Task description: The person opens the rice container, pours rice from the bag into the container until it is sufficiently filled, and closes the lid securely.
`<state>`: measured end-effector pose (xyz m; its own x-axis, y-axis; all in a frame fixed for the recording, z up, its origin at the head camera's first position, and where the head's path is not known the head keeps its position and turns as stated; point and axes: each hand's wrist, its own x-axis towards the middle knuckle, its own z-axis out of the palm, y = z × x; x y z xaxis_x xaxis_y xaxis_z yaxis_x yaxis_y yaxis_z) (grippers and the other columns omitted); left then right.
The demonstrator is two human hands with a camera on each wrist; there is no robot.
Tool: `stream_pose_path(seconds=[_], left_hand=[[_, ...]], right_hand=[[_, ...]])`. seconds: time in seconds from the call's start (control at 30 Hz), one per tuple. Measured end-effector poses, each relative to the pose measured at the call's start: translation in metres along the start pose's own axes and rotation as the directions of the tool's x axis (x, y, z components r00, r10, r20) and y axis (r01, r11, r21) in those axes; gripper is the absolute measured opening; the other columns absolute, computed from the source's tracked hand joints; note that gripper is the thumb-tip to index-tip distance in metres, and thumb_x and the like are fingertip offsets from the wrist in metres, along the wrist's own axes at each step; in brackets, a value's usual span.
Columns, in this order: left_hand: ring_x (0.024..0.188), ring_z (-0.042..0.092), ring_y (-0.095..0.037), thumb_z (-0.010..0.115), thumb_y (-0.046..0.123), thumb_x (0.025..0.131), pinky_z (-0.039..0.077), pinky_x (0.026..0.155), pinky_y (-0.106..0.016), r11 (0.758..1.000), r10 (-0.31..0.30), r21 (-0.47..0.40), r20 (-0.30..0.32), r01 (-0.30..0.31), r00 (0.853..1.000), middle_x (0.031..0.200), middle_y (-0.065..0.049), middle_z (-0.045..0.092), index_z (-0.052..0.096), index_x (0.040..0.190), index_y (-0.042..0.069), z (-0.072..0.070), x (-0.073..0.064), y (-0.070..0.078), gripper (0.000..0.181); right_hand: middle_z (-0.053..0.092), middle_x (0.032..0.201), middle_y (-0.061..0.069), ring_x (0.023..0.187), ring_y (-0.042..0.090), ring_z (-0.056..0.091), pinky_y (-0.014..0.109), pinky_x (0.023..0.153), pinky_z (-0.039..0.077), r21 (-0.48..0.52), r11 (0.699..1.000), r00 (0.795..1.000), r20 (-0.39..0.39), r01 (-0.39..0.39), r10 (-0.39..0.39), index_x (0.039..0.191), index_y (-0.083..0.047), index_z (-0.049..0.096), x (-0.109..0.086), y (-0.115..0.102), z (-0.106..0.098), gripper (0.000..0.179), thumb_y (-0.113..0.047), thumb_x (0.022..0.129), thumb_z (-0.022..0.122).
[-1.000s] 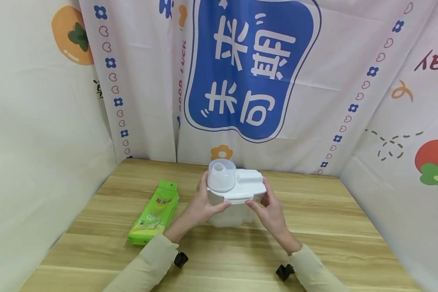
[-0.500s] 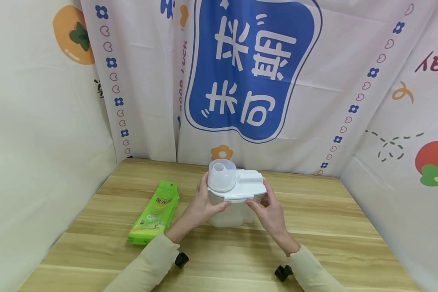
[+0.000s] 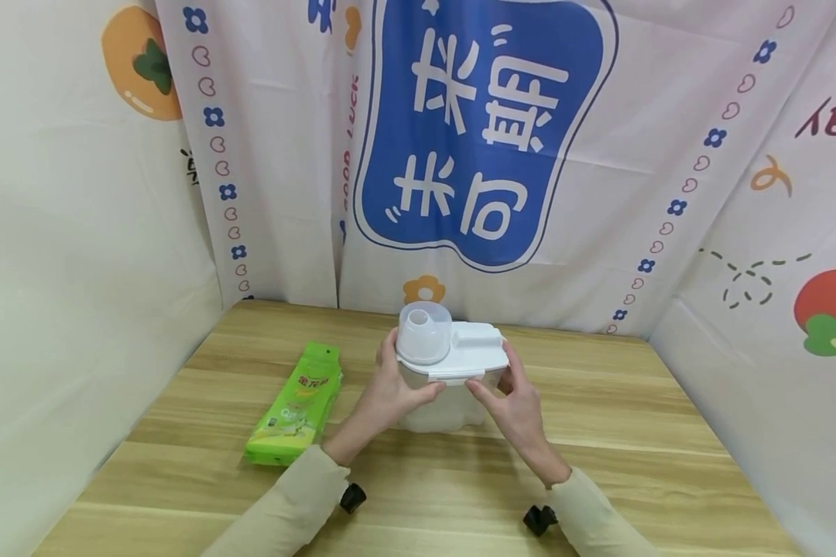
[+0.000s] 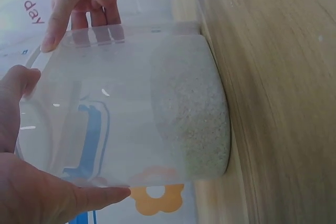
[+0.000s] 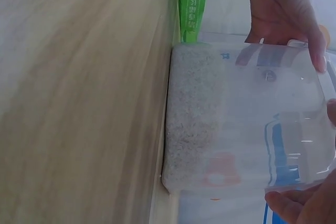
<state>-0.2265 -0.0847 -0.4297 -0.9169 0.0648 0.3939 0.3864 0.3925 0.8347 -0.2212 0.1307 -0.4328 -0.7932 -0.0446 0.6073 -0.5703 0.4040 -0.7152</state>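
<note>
A translucent rice storage container [image 3: 442, 410] stands upright on the wooden table. Its white lid [image 3: 477, 357] carries a clear measuring cup [image 3: 423, 344] at the left. White rice [image 4: 197, 111] fills the container's lower part, seen through the wall in both wrist views. My left hand [image 3: 390, 391] grips the left side, fingers around it and thumb at the lid's front latch [image 3: 456, 377]. On the opposite side my right hand [image 3: 519, 402] holds the container the same way, its thumb near the latch's right end. The farther fingers are partly hidden behind the container.
Left of the container lies a green printed bag [image 3: 296, 406], close to my left forearm. The wooden table [image 3: 599, 410] extends to the right and front. A printed cloth curtain [image 3: 286, 155] hangs behind, with white cloth walls at both sides.
Both thumbs have shifted slightly toward each other along the lid's front latch. My left forearm has moved a little to the right. The container and bag stay in place.
</note>
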Motion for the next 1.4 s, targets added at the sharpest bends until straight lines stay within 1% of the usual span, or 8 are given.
stream_pose_path(seconds=[0.13, 0.33, 0.57, 0.83, 1.03, 1.13, 1.23, 1.4], left_hand=[[0.137, 0.037, -0.032, 0.090, 0.027, 0.068, 0.031, 0.116, -0.057, 1.000, 0.007, -0.004, -0.016, -0.007, 1.000, 0.148, -0.015, 0.033, 0.015, 0.153, 0.011, 0.002, -0.001, 0.001, 0.115], [0.136, 0.039, -0.030, 0.090, 0.027, 0.068, 0.032, 0.116, -0.054, 1.000, 0.029, 0.013, -0.044, -0.028, 0.999, 0.147, -0.013, 0.035, 0.016, 0.153, 0.011, 0.004, -0.001, 0.001, 0.114], [0.134, 0.041, -0.030, 0.090, 0.026, 0.068, 0.034, 0.115, -0.054, 0.999, 0.035, 0.024, -0.061, -0.034, 0.998, 0.146, -0.013, 0.036, 0.017, 0.152, 0.010, 0.005, -0.001, 0.001, 0.113], [0.137, 0.039, -0.033, 0.089, 0.031, 0.070, 0.032, 0.115, -0.058, 1.000, -0.003, 0.013, 0.005, 0.003, 1.000, 0.150, -0.014, 0.033, 0.013, 0.154, 0.012, -0.002, -0.001, 0.001, 0.114], [0.141, 0.036, -0.035, 0.088, 0.037, 0.071, 0.030, 0.116, -0.059, 0.999, -0.035, 0.022, 0.038, 0.034, 0.999, 0.153, -0.016, 0.030, 0.010, 0.155, 0.012, -0.005, 0.001, 0.001, 0.117], [0.141, 0.036, -0.036, 0.087, 0.038, 0.071, 0.029, 0.116, -0.060, 0.999, -0.049, 0.016, 0.046, 0.048, 0.998, 0.153, -0.016, 0.030, 0.009, 0.155, 0.011, -0.006, 0.002, 0.001, 0.118], [0.141, 0.035, -0.035, 0.087, 0.039, 0.071, 0.028, 0.116, -0.060, 0.999, -0.053, 0.015, 0.057, 0.052, 0.997, 0.153, -0.015, 0.032, 0.009, 0.155, 0.012, -0.007, 0.003, 0.000, 0.118], [0.141, 0.036, -0.033, 0.088, 0.039, 0.071, 0.027, 0.117, -0.059, 0.999, -0.050, 0.018, 0.076, 0.049, 0.996, 0.151, -0.012, 0.035, 0.011, 0.154, 0.016, -0.010, 0.006, -0.002, 0.116]], right_hand=[[0.070, 0.113, 0.023, 0.092, 0.033, 0.071, 0.055, 0.079, 0.058, -0.004, 1.000, 1.000, -0.016, -0.015, 0.015, 0.148, -0.003, 0.039, 0.000, 0.017, 0.004, 0.084, -0.007, 0.077, 0.083], [0.073, 0.113, 0.016, 0.093, 0.025, 0.072, 0.044, 0.079, 0.060, -0.016, 1.000, 1.000, -0.023, -0.012, 0.012, 0.148, -0.013, 0.040, -0.001, 0.021, 0.004, 0.083, -0.018, 0.078, 0.084], [0.071, 0.116, 0.020, 0.101, 0.029, 0.071, 0.045, 0.080, 0.060, -0.015, 1.000, 1.000, -0.028, -0.009, 0.008, 0.148, -0.010, 0.040, -0.002, 0.019, 0.006, 0.083, -0.018, 0.078, 0.084], [0.068, 0.113, 0.029, 0.096, 0.039, 0.071, 0.052, 0.078, 0.059, 0.013, 1.000, 0.999, 0.038, -0.008, 0.008, 0.147, 0.003, 0.037, 0.001, 0.016, 0.002, 0.081, -0.005, 0.079, 0.081], [0.070, 0.116, 0.022, 0.095, 0.020, 0.071, 0.029, 0.079, 0.060, 0.032, 0.999, 0.991, 0.127, -0.039, 0.035, 0.147, -0.004, 0.038, 0.009, 0.018, -0.012, 0.071, -0.009, 0.087, 0.074], [0.071, 0.106, 0.024, 0.084, 0.006, 0.065, 0.017, 0.069, 0.053, 0.053, 0.994, 0.978, 0.192, -0.093, 0.081, 0.145, -0.005, 0.040, 0.015, 0.022, -0.022, 0.057, -0.014, 0.095, 0.065], [0.067, 0.105, 0.030, 0.082, 0.004, 0.063, 0.022, 0.069, 0.056, 0.107, 0.982, 0.957, 0.264, -0.156, 0.123, 0.143, -0.002, 0.041, 0.022, 0.023, -0.033, 0.045, -0.017, 0.102, 0.052], [0.060, 0.123, 0.035, 0.094, 0.031, 0.071, 0.045, 0.081, 0.060, 0.113, 0.963, 0.889, 0.423, -0.243, 0.175, 0.148, -0.004, 0.035, 0.032, 0.023, -0.049, 0.046, -0.024, 0.107, 0.039]])
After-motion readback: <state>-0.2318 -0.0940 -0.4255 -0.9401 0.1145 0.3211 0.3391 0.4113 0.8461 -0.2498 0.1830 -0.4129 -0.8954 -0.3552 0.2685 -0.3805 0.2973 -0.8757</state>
